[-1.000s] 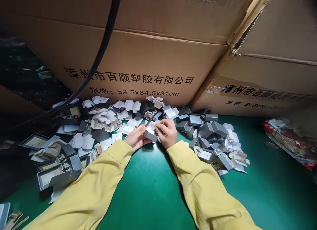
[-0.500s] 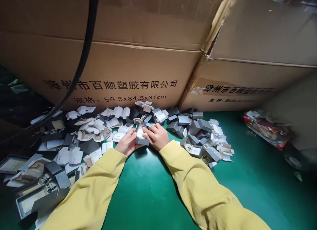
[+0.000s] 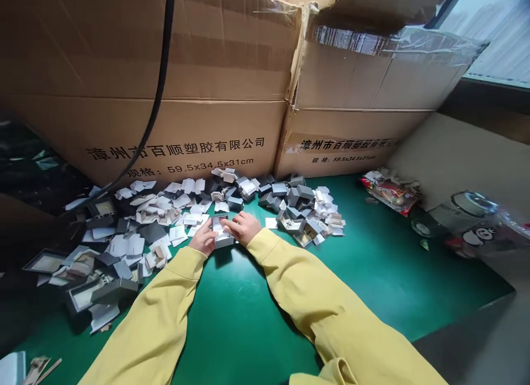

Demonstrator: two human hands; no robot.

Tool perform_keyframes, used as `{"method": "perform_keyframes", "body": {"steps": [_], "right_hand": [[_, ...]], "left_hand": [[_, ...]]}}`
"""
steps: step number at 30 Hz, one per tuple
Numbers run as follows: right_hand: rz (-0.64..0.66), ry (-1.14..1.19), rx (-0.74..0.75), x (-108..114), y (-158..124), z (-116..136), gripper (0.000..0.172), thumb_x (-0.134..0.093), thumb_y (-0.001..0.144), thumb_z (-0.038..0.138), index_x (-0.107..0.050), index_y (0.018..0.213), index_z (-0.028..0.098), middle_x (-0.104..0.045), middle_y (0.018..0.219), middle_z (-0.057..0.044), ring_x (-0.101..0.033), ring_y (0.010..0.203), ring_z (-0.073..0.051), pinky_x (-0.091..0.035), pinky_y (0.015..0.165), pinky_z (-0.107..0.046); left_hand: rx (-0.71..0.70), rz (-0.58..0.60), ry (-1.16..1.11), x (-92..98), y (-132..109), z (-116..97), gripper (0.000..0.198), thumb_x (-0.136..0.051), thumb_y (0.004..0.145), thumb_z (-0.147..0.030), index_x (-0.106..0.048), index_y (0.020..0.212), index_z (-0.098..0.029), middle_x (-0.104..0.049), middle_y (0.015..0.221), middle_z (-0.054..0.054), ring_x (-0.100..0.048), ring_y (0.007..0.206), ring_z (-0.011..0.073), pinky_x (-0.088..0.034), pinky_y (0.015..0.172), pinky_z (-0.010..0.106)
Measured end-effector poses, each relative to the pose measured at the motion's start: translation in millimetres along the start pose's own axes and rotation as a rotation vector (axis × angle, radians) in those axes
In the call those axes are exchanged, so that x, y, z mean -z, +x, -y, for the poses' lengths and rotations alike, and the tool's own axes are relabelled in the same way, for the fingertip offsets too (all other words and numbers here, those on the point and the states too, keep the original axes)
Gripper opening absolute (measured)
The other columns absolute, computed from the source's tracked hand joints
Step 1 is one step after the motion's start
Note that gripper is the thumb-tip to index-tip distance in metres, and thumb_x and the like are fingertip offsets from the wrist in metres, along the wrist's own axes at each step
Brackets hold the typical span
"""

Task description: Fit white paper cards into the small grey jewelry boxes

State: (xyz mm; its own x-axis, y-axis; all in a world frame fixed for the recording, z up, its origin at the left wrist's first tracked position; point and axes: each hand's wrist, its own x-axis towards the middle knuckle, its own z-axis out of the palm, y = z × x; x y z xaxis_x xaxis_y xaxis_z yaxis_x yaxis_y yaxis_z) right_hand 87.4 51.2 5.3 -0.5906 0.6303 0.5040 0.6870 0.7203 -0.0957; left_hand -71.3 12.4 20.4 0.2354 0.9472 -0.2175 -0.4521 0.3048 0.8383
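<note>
My left hand (image 3: 203, 238) is closed on the left side of a small grey box (image 3: 224, 240), which is tilted up with its white inside facing me. From the right, my right hand (image 3: 243, 228) reaches over the same box, its fingertips bent onto the white inside and the right edge. Its thumb is hard to make out. Just behind the hands lie grey box parts (image 3: 235, 202) and folded white paper cards (image 3: 199, 208). Right of my right hand is a pile of similar small grey boxes (image 3: 293, 197), with more white cards (image 3: 327, 208) along its side.
Large cardboard cartons (image 3: 215, 120) wall off the back of the green table (image 3: 244, 318). A black cable (image 3: 155, 106) hangs at the left. Opened boxes and cards (image 3: 116, 291) spread front left. A red snack packet (image 3: 391, 191) and a clear jar (image 3: 459, 211) lie right.
The view has shifted, showing more of the table's right side. Both hands stay at the small box; my right fingers now reach further over its white inside.
</note>
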Motion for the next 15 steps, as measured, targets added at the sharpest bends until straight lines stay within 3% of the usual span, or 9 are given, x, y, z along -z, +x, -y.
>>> {"method": "perform_keyframes", "body": {"steps": [7, 10, 15], "right_hand": [[0.288, 0.070, -0.155, 14.7, -27.8, 23.8, 0.044, -0.043, 0.088, 0.031, -0.041, 0.131, 0.034, -0.067, 0.083, -0.003, -0.057, 0.076, -0.017, -0.036, 0.056, -0.025], [0.345, 0.080, -0.177, 19.4, -29.0, 27.5, 0.048, -0.044, 0.086, 0.029, -0.037, 0.133, 0.037, -0.067, 0.085, -0.003, -0.059, 0.078, -0.018, -0.038, 0.056, -0.024], [0.321, 0.125, -0.155, 22.8, -34.2, 30.4, 0.054, -0.044, 0.083, 0.018, -0.036, 0.133, 0.036, -0.067, 0.088, -0.002, -0.059, 0.077, -0.017, -0.041, 0.059, -0.024]], "left_hand": [[-0.254, -0.301, 0.201, -17.7, -19.8, 25.4, 0.037, -0.069, 0.060, -0.023, -0.053, 0.092, -0.016, -0.059, 0.075, 0.001, -0.059, 0.073, 0.0158, -0.048, 0.064, 0.025], [-0.261, -0.318, 0.226, -18.9, -23.9, 29.3, 0.043, -0.069, 0.057, -0.025, -0.052, 0.095, -0.016, -0.061, 0.080, 0.002, -0.061, 0.078, 0.0183, -0.048, 0.068, 0.027], [-0.272, -0.278, 0.132, -16.7, -28.6, 31.1, 0.052, -0.067, 0.058, -0.025, -0.048, 0.106, -0.019, -0.064, 0.099, 0.006, -0.061, 0.095, 0.0220, -0.049, 0.079, 0.032]]}}
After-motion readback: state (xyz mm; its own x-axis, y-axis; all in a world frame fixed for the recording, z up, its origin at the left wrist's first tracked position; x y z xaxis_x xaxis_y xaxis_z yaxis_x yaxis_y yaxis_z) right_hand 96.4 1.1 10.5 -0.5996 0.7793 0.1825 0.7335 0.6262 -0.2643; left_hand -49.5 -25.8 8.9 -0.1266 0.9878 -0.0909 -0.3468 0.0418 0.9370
